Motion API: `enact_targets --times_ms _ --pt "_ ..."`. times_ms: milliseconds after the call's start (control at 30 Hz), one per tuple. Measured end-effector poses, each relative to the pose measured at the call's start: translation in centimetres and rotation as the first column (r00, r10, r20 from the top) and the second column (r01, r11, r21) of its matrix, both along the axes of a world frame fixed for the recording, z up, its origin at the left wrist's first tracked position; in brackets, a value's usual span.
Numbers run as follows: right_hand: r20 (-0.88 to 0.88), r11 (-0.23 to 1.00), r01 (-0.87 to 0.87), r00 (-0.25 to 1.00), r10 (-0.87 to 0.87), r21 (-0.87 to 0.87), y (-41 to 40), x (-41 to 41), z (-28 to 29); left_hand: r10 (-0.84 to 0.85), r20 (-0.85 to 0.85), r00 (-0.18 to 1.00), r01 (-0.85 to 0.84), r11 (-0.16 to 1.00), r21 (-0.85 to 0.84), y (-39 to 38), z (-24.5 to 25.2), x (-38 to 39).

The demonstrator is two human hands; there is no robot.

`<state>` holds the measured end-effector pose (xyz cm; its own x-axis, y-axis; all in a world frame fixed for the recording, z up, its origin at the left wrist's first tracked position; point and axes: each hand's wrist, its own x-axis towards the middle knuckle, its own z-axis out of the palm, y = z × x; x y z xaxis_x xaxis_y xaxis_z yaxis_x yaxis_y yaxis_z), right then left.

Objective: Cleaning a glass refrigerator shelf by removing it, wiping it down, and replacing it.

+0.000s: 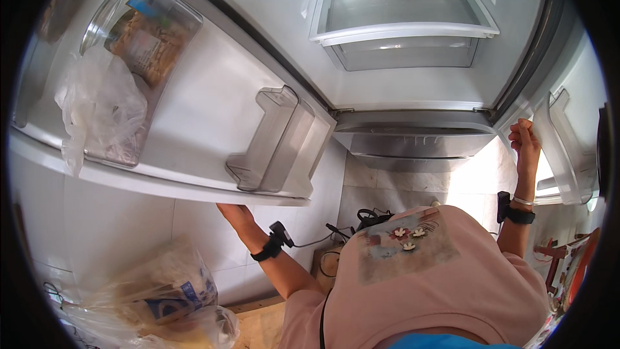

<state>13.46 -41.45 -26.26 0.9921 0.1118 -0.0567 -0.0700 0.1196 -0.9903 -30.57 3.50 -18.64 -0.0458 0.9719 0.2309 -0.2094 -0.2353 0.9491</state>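
A refrigerator's two doors stand open on either side of me. My left hand [236, 215] reaches up to the outer edge of the left door [203, 102]; its fingers are hidden behind that door. By the right door [519, 106], near its clear door bin [564, 140], is my right hand [526, 140]. Its fingers are curled together and nothing shows in them; whether they touch the door I cannot tell. Between the doors, the compartment has a glass shelf [404, 30] with a white front trim above a clear crisper drawer [407, 54].
A left-door bin [169, 24] holds a packet of brown food [140, 48] and a crumpled plastic bag [101, 102]. A clear bin [271, 143] sits lower. Beneath the compartment is a metallic drawer front [411, 145]. Plastic bags [169, 295] lie at lower left; cables [334, 232] run nearby.
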Motion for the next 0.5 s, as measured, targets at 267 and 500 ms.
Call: enact_targets --times_ms 267,500 --pt "-0.013 0.979 -0.190 0.982 0.190 -0.069 -0.4 1.2 -0.8 -0.206 -0.331 0.921 0.271 0.948 0.165 -7.7 -1.2 2.1" --pt "0.130 0.955 -0.288 0.946 0.296 -0.078 -2.0 1.9 -2.8 -0.395 -0.389 0.832 0.491 0.852 0.184 -14.7 2.2 15.6"
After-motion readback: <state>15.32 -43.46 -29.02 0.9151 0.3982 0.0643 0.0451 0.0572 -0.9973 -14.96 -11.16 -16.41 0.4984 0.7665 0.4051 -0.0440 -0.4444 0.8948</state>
